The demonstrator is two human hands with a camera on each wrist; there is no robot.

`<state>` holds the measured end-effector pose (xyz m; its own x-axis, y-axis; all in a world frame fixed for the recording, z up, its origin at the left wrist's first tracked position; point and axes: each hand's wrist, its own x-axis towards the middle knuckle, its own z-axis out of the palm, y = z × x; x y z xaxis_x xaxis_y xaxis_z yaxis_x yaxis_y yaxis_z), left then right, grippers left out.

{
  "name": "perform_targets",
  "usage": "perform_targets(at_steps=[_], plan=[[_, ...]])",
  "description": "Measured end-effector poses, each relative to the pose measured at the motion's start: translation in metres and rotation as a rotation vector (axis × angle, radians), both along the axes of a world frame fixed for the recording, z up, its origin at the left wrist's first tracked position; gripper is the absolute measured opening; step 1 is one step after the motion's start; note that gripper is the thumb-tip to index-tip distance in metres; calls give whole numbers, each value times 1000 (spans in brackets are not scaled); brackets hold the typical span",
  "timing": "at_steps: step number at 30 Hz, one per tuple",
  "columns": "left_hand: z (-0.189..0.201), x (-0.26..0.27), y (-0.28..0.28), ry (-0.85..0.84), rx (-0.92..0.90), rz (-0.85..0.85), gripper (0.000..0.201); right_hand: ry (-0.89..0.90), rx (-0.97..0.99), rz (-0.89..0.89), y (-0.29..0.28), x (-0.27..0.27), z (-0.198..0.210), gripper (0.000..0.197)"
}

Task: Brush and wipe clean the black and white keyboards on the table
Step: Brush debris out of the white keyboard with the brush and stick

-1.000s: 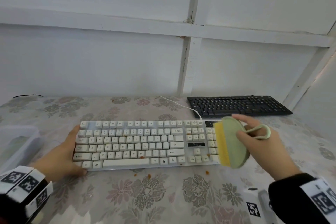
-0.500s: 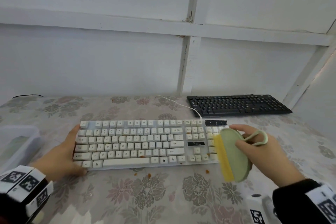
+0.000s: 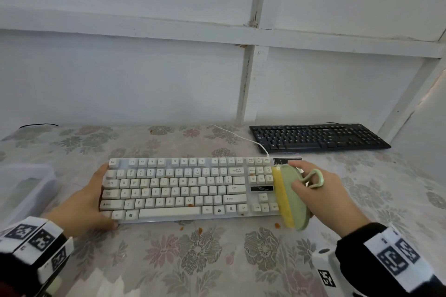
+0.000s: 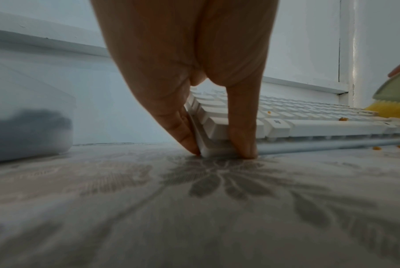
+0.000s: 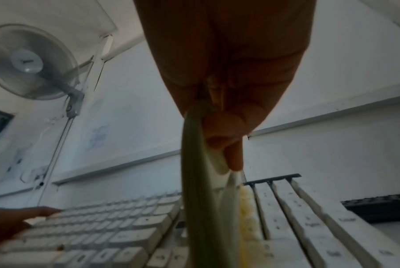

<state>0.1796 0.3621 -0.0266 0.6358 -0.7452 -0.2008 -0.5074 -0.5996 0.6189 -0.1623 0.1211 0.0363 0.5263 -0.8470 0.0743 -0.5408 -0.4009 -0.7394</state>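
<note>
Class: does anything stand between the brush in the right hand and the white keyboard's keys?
Nothing visible does. The brush, gripped by the right hand, has its bristles on the right end of the white keyboard; the left hand holds the far left corner.

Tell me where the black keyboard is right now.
In the head view the black keyboard lies flat at the far right of the table, close to the back wall, behind and apart from the right end of the white keyboard.
</note>
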Motion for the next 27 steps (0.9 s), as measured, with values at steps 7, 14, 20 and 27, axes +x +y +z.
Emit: perform_targets(at_steps=[7,14,20,27], plan=[[0,0,0,3,12,11,131,-103,-29,18,0,-4,32,38],[0,0,0,-7,13,2,131,-70,-86,2,-8,14,13,39],[-2,1,0,19,2,4,131,125,-29,79,7,-2,8,35],[1,-3,-1,5,-15,12,129,-115,-47,19,-4,-2,30,39]])
